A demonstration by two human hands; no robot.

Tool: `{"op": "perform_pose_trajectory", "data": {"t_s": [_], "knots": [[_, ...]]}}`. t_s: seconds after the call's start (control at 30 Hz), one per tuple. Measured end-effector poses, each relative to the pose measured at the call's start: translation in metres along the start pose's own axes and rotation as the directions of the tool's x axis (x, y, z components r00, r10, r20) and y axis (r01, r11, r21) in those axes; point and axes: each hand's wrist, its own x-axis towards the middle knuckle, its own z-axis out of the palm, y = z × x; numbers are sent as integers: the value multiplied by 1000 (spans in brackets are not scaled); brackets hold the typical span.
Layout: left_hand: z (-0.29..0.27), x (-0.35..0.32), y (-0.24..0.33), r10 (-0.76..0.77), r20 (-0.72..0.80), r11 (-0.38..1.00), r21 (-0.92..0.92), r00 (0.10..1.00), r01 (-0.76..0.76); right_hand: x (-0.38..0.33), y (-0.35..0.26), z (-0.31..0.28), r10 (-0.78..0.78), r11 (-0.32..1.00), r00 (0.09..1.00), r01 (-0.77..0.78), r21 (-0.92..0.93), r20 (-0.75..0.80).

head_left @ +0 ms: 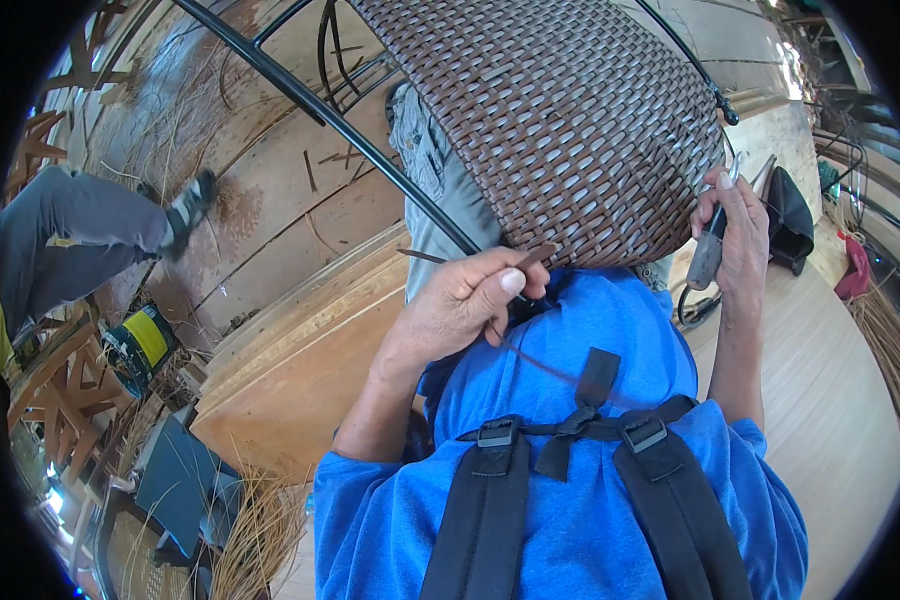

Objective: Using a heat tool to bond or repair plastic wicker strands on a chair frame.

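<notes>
A panel of brown and pale woven strips [570, 130], set on a black metal frame [355, 145], lies across my lap. Close to its lower left edge, my left hand [470, 295] pinches a thin brown strip [542, 364] between thumb and fingers. Short ends of brown strip stick out on both sides of that hand. At the panel's right edge, my right hand [740, 240] is wrapped round a dark-handled hand tool [707, 258]. The tool's bright metal tip points up, and its exact kind is unclear.
To the right are a dark pouch [790, 215] and a red cloth-like thing [853, 266]. Another person's leg [90, 225] stretches in from the left, above a dark green can with a yellow label [145, 345]. Loose strands [255, 530] lie in a bundle at lower left.
</notes>
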Motion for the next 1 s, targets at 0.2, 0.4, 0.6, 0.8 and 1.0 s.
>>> {"op": "perform_pose_trajectory", "data": {"t_s": [0.2, 0.4, 0.6, 0.8, 1.0], "knots": [[-5, 5, -7, -45, -5, 996, -82, 999, 45, -2, 0, 10, 28, 999, 998, -29, -17, -60], [-1, 6, -4, -86, -91, 995, -56, 992, 81, 2, 2, 8, 33, 998, 997, -36, -43, -65], [-2, 2, -20, 68, -132, 993, -86, 989, -79, 1, -9, 7, 64, 985, 997, -72, -158, -52], [-1, 2, -31, 150, -183, 984, -66, 971, -165, 25, -28, -24, -4, 964, 999, 15, -266, 41], [-1, -1, -35, 161, -190, 979, -91, 968, -181, 48, -78, -21, -459, 888, 858, 449, -97, -232]]}}
